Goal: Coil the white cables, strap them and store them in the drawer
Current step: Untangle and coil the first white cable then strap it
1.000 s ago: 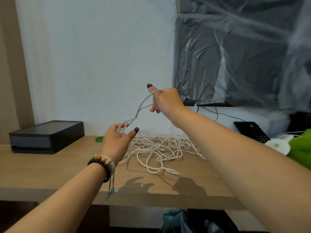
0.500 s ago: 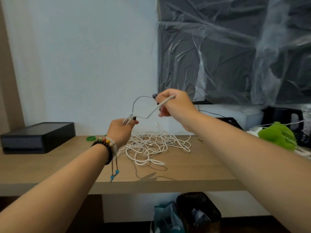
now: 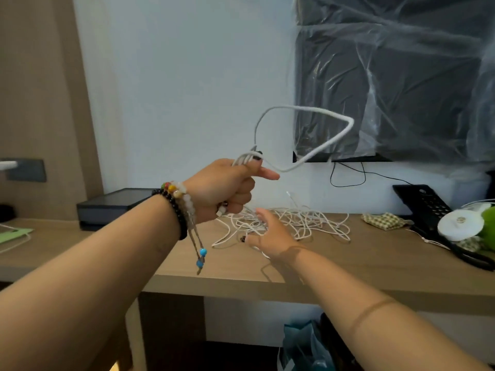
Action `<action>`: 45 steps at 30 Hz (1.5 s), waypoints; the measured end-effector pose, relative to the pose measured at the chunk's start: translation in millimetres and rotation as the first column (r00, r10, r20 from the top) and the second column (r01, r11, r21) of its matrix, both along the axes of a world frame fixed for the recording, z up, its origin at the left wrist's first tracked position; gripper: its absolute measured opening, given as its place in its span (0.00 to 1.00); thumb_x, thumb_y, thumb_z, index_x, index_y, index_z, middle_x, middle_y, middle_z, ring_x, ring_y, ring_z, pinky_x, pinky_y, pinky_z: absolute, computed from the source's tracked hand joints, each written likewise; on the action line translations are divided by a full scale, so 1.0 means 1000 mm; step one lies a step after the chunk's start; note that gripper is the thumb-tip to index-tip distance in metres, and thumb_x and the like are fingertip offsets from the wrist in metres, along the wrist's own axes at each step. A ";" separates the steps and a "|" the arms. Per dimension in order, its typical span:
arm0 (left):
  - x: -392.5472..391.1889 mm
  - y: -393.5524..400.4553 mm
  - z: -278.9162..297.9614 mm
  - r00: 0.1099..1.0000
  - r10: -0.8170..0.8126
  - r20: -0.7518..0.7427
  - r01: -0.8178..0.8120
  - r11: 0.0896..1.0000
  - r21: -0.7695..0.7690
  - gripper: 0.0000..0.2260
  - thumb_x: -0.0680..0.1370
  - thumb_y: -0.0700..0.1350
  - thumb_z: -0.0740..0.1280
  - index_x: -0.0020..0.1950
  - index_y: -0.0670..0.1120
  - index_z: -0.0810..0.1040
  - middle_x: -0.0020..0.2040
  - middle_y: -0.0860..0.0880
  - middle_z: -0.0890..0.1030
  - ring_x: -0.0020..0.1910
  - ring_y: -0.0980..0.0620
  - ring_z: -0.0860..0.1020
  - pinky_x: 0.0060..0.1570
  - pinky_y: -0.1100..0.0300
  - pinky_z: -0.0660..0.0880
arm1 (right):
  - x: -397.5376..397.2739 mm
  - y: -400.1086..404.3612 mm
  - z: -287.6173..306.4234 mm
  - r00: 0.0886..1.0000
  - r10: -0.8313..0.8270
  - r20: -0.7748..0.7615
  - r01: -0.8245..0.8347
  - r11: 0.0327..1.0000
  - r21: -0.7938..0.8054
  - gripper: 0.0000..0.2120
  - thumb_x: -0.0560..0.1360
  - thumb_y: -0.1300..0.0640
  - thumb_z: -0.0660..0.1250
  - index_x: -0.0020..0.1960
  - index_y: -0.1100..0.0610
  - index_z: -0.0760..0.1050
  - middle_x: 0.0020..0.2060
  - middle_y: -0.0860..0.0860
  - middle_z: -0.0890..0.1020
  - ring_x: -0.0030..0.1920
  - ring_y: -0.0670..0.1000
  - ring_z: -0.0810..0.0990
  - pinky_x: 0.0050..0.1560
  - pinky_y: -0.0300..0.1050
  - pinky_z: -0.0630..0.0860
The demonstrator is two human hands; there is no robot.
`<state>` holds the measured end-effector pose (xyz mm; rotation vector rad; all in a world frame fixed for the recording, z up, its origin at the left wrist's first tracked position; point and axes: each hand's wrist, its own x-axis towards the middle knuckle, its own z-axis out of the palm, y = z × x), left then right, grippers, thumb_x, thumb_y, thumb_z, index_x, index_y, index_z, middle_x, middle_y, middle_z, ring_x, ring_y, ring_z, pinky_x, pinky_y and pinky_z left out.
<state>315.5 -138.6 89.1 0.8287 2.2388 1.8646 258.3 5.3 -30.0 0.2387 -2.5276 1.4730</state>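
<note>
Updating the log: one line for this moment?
left hand: grips cable loop | right hand: open over cable pile | desk | strapped: no

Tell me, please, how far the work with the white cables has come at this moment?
Early stage. Done: nothing is strapped or stored; no drawer is in view. In hand: the left hand grips a few loops of one white cable, one loop standing up in the air. The right hand, fingers relaxed, reaches down to the tangled pile of cables on the desk. Left: finish this coil, strap it, coil the rest, store all.
</note>
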 end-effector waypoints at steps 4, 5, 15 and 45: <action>-0.018 -0.030 -0.006 0.995 0.099 0.016 -0.100 0.986 0.131 0.15 0.84 0.49 0.56 0.53 0.43 0.79 0.26 0.54 0.56 0.23 0.57 0.55 0.21 0.65 0.53 | -0.037 -0.013 -0.018 0.990 -0.082 0.118 0.039 0.944 0.329 0.06 0.78 0.57 0.64 0.43 0.57 0.77 0.48 0.52 0.78 0.46 0.51 0.76 0.50 0.46 0.74; -0.025 -0.038 -0.010 0.989 0.148 0.018 -0.149 0.974 0.169 0.15 0.84 0.50 0.56 0.52 0.43 0.79 0.26 0.54 0.57 0.23 0.57 0.55 0.22 0.65 0.53 | -0.045 -0.012 -0.023 0.982 -0.113 0.152 0.042 0.912 0.409 0.11 0.78 0.57 0.63 0.36 0.55 0.73 0.44 0.53 0.77 0.45 0.52 0.75 0.48 0.44 0.73; -0.118 -0.061 -0.074 0.867 0.457 0.201 -0.488 0.860 0.148 0.16 0.84 0.51 0.54 0.47 0.43 0.76 0.23 0.52 0.61 0.21 0.54 0.57 0.25 0.61 0.54 | -0.097 0.023 0.010 0.918 -0.307 0.250 0.373 0.883 -0.286 0.07 0.78 0.66 0.61 0.42 0.64 0.74 0.41 0.61 0.80 0.37 0.56 0.80 0.47 0.51 0.82; -0.139 -0.007 -0.009 0.910 0.400 0.107 -0.357 0.889 -0.286 0.14 0.82 0.47 0.59 0.45 0.40 0.77 0.26 0.51 0.60 0.23 0.54 0.57 0.24 0.64 0.54 | -0.072 0.007 0.039 0.872 -0.164 -0.462 0.092 0.980 -0.174 0.09 0.71 0.62 0.71 0.42 0.51 0.72 0.39 0.48 0.80 0.40 0.48 0.79 0.39 0.39 0.73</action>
